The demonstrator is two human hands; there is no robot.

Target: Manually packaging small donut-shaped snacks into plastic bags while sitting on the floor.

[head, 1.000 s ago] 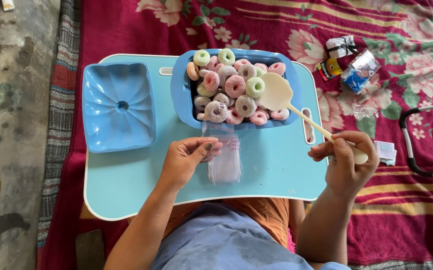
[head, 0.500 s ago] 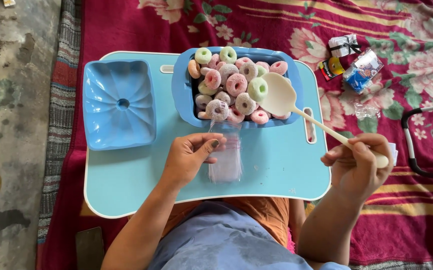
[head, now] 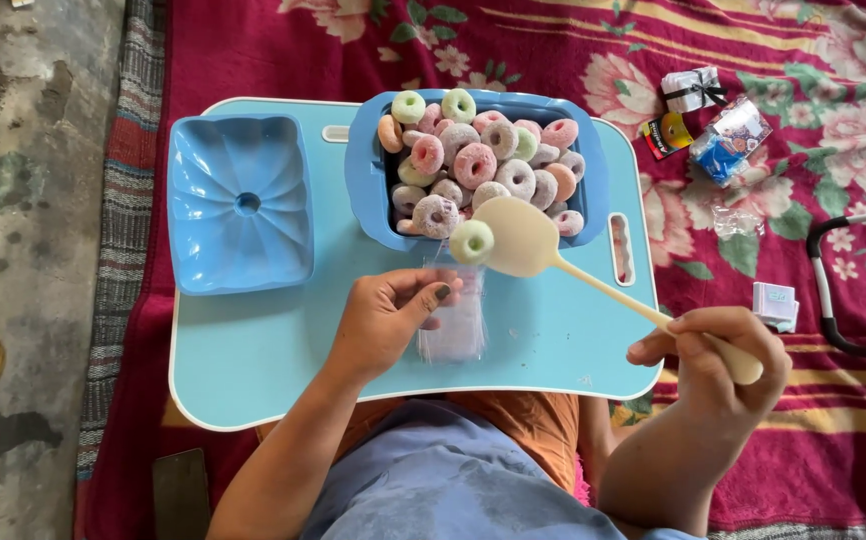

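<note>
A smooth, matt cream plastic spoon (head: 523, 238) is being gripped by the right hand (head: 718, 355), and a thin, glossy clear plastic bag (head: 455, 322) is being pinched by the left hand (head: 385, 318). Sugar-frosted, grainy-looking rings (head: 475, 163) are being held in a glossy blue plastic tub (head: 368, 170); the tray table (head: 253, 350) is showing as smooth, semi-matt light-blue plastic. Everything is being backed by woven floral cloth (head: 813, 300).
</note>
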